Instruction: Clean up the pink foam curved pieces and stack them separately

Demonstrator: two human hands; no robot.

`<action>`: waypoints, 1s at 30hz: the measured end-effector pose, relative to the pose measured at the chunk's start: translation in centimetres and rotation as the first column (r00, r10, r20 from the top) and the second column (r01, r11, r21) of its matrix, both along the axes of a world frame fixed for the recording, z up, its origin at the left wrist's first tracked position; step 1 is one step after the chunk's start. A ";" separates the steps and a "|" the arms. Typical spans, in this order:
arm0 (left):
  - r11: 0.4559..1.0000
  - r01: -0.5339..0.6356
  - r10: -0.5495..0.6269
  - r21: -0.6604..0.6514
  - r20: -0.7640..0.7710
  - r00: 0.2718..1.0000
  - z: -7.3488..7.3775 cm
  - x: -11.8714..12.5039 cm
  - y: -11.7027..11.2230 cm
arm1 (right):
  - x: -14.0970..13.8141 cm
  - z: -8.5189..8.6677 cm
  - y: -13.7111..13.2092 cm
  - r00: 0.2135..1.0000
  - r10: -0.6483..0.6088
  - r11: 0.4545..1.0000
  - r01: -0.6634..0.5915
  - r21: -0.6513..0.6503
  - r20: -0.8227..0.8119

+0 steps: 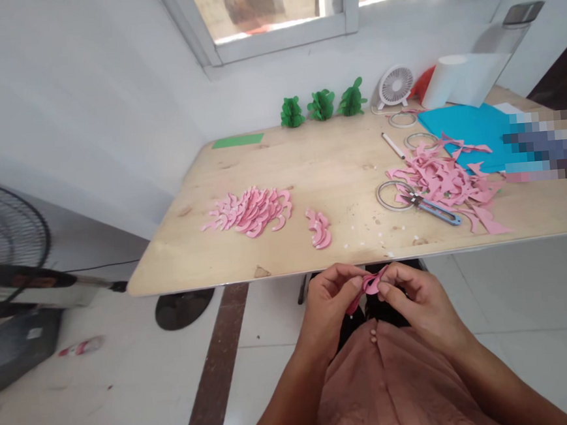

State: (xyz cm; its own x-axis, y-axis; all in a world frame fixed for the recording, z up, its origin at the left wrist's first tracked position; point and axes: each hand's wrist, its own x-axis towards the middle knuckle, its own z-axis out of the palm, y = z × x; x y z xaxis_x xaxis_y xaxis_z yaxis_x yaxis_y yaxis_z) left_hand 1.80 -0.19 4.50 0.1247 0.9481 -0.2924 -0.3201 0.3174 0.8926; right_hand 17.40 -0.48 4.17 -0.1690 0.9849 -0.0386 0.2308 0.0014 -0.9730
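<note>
My left hand [330,304] and my right hand [415,297] meet just below the near edge of the wooden table [319,164]. Both pinch a small pink paper piece [371,283] between their fingertips, close to my chest. On the table ahead lies a big pile of pink curved paper cut-outs [250,210] and a small stack of the same cut-outs [319,228]. To the right sits a heap of pink paper scraps [445,180] with blue-handled snips [433,208] on it.
Three green paper trees [321,105] stand at the table's far edge, beside a small white fan [395,86]. Tape rings [391,196], a pen [393,145], blue paper [471,129], a green sheet [237,140] and a white roll [443,81] lie about. A floor fan [7,260] stands at left.
</note>
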 end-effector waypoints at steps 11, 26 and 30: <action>0.996 0.089 -0.088 -0.023 0.034 0.996 0.4 0.1 0.4 | -0.4 0.6 0.0 0.994 0.059 0.995 -0.066 0.078 0.087; 0.987 0.115 -0.105 -0.109 0.091 0.990 -0.1 -0.1 0.3 | -0.4 0.5 0.0 0.987 0.142 0.988 -0.146 0.056 0.081; 0.987 0.107 -0.097 -0.120 0.086 0.992 -0.1 -0.1 0.3 | -0.4 0.5 0.0 0.986 0.144 0.988 -0.148 0.048 0.082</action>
State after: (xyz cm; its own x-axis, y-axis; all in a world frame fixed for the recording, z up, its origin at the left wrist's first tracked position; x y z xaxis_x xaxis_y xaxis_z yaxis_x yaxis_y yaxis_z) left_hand 1.74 0.10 4.37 0.2465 0.8862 -0.3924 -0.3492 0.4589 0.8170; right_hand 17.03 -0.52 4.68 -0.3095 0.9509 -0.0047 0.2993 0.0928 -0.9496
